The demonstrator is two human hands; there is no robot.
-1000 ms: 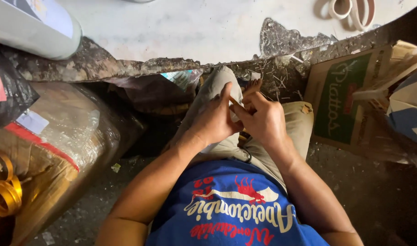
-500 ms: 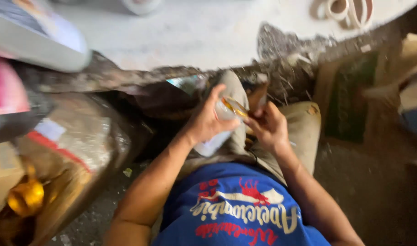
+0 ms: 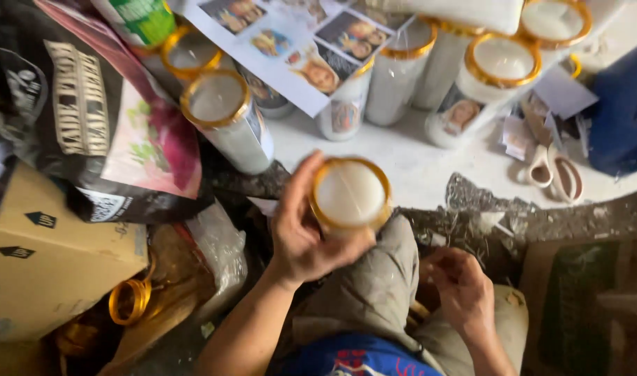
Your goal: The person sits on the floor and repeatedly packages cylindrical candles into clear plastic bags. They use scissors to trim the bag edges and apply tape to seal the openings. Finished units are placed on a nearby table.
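My left hand [image 3: 301,233] grips a tall glass candle [image 3: 350,194] filled with white wax, its mouth ringed in gold, held upright above my knee near the edge of the white table [image 3: 430,170]. My right hand [image 3: 461,289] hovers lower over my right thigh, fingers curled; whether it holds something small is not clear. I sit on the floor in grey trousers and a blue shirt.
Several similar gold-rimmed candles [image 3: 224,111] with picture labels stand on the table, under a printed sheet [image 3: 291,42]. White-handled scissors [image 3: 555,174] lie at the right. A black and pink bag [image 3: 103,118] rests on a cardboard box [image 3: 47,271]; gold ribbon roll [image 3: 129,301] below.
My left hand has lifted the candle up from my lap toward the table edge. My right hand has let go and dropped away. The view has tilted up to show the tabletop.
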